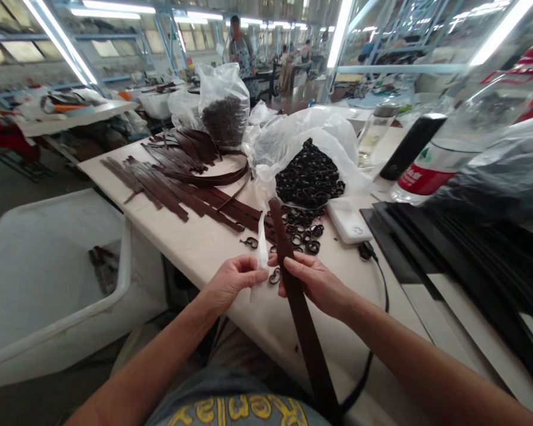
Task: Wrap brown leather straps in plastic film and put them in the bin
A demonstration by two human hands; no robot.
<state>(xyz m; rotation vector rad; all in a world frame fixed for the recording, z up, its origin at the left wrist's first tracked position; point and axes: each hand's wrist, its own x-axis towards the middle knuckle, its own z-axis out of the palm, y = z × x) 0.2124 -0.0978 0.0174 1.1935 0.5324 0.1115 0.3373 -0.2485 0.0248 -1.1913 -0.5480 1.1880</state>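
My right hand (313, 278) is closed around a dark brown leather strap (302, 319), which runs from mid-table down toward my lap. My left hand (238, 278), thumb and fingers pinched, holds a thin white strip (262, 245) that stands up just left of the strap; whether it is paper or plastic I cannot tell. Between the hands a small black loop (274, 276) lies on the table. More black loops (299, 236) are scattered beyond the right hand, in front of a plastic bag (288, 133) heaped with the same loops (311, 177).
Brown leather straps (195, 204) spread over the table's left part, with another filled bag (224, 112) behind. A white power bank (349, 222) with a cable (384, 278), a bottle (430, 168) and black strips (462, 260) lie right. A white bin (124, 260) stands left.
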